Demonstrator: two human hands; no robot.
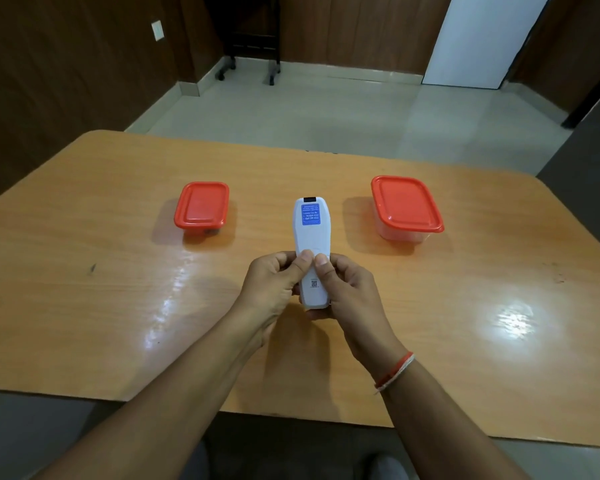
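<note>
Grip: left hand [274, 284] and right hand [352, 292] are both clasping the near end of a white plastic remote control [311, 230], held back-up over the orange wooden desk [84, 237], long axis running near-to-far.

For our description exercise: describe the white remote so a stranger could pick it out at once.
On the orange table, between the small red-lidded box and the bigger box, the left hand and right hand grip the remote. It alone is white, long and slim, with a blue sticker.
</note>
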